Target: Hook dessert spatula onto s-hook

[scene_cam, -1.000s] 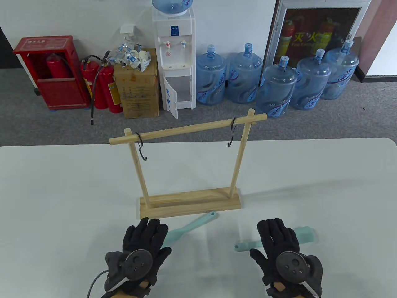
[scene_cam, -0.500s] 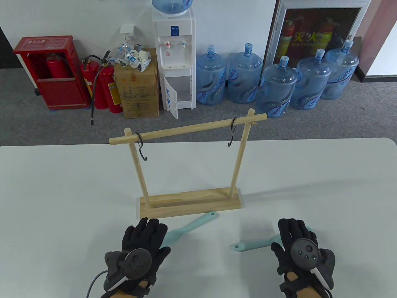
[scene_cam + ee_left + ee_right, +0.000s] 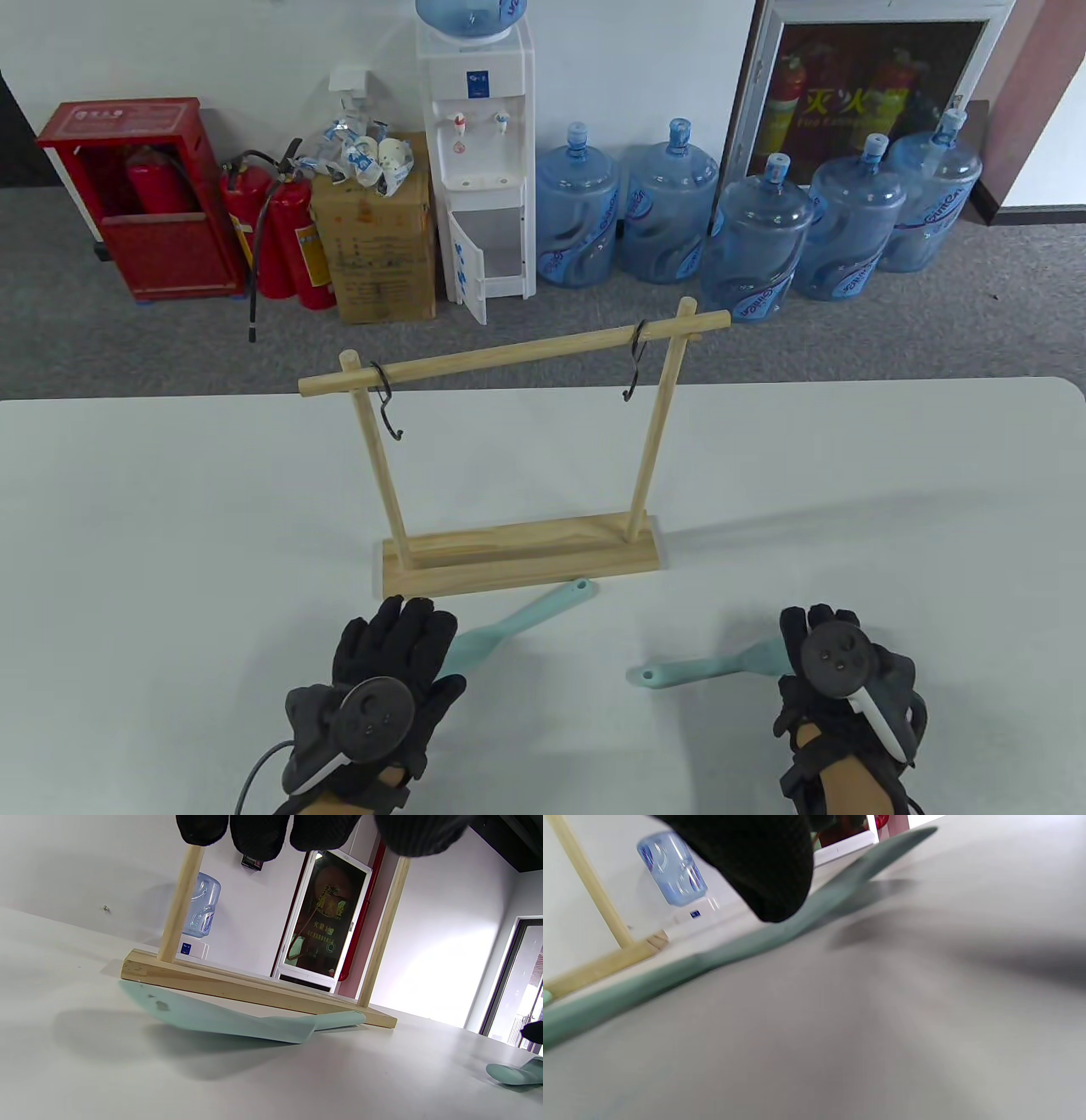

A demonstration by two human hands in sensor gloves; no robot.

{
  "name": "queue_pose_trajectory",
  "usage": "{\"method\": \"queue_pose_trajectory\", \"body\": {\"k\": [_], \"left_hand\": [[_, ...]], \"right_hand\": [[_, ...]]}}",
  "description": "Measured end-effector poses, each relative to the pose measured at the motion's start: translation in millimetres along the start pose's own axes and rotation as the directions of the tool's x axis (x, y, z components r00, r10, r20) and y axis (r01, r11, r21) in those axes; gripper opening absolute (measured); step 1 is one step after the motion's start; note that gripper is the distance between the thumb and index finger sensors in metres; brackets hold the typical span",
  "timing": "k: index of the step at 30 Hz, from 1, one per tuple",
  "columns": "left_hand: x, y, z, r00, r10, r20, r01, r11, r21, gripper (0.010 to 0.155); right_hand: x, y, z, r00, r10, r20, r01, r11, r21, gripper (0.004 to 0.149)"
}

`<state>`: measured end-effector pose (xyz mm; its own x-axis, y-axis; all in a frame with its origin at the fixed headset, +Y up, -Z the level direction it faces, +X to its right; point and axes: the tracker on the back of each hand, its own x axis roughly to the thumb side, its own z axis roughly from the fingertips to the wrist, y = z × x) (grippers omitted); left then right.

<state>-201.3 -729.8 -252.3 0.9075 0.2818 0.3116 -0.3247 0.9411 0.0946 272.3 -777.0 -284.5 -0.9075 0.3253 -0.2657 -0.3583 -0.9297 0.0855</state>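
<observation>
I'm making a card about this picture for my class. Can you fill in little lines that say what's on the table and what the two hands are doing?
rack: wooden rack stands mid-table
hooks: left hook and right hook hang on its bar, both bare
left spatula: lies flat before the rack
right spatula: on the table, blade end under the right hand
left hand: rests flat, fingers spread
right hand: over the blade; grip hidden

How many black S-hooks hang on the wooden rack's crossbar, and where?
2. One black metal S-hook hangs near the crossbar's left end, beside the left post; the other black S-hook hangs near the right end. Both are empty.
</observation>
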Motion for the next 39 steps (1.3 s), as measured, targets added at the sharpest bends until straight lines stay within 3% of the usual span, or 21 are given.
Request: {"method": "queue_pose_trajectory", "body": {"k": [18, 23, 30, 35, 39], "left_hand": [[-5, 1, 0, 1.0, 0.015, -0.026, -0.015, 1.0, -0.012, 0.067], [-7, 2, 0, 0.999, 0.023, -0.029, -0.023, 1.0, -0.002, 0.068], [-9, 2, -1, 0.999, 0.019, -0.04, -0.02, 1.0, -0.007, 0.068], [-10, 4, 0, 0.999, 0.022, -0.046, -0.022, 1.0, -0.004, 0.068], [-11, 5, 0, 0.998, 0.024, -0.05, -0.024, 1.0, -0.001, 0.068]], "right_hand": [[15, 3, -41, 0.962, 0.252, -0.105, -0.223, 0.947, 0.232, 0.072], [21, -1, -44, 0.946, 0.323, -0.035, -0.311, 0.931, 0.193, 0.071], [17, -8, -37, 0.934, 0.355, -0.027, -0.349, 0.927, 0.137, 0.07], [4, -15, -28, 0.954, 0.296, -0.043, -0.29, 0.95, 0.118, 0.066], [-1, -18, -20, 0.982, 0.187, -0.017, -0.186, 0.981, 0.061, 0.051]]}}
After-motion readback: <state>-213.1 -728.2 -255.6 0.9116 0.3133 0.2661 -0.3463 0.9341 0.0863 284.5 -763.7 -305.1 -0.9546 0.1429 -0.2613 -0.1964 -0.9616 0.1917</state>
